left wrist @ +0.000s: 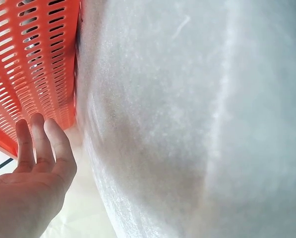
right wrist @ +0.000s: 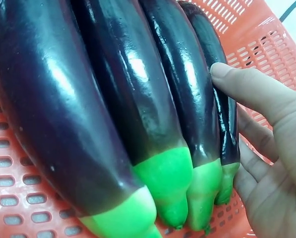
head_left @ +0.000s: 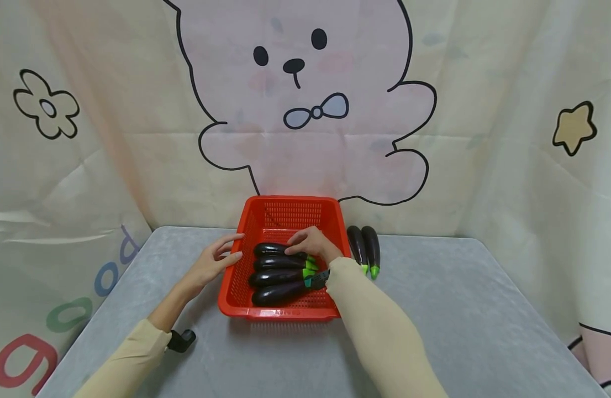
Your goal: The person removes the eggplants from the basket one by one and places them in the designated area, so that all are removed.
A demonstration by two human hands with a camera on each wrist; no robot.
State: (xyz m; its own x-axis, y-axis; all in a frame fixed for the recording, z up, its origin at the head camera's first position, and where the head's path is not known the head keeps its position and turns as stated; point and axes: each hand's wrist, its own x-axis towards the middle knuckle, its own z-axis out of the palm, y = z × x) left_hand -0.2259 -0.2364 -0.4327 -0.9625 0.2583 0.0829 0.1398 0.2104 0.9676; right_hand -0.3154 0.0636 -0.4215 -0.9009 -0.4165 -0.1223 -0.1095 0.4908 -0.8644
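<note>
Eggplant, the farthest of four side by side in the red basket, is pinched by the right hand, thumb on its near side, fingers reaching round behind. The other three eggplants lie nearer, all green caps pointing toward the right edge of the tabletop. The left hand is at the basket's left side, fingers apart and slightly bent; whether they touch the rim cannot be told. The basket stands by the middle of the tabletop's far edge. Just right of it lie two outside eggplants, caps toward the near edge. Behind hangs a printed cloth.
</note>
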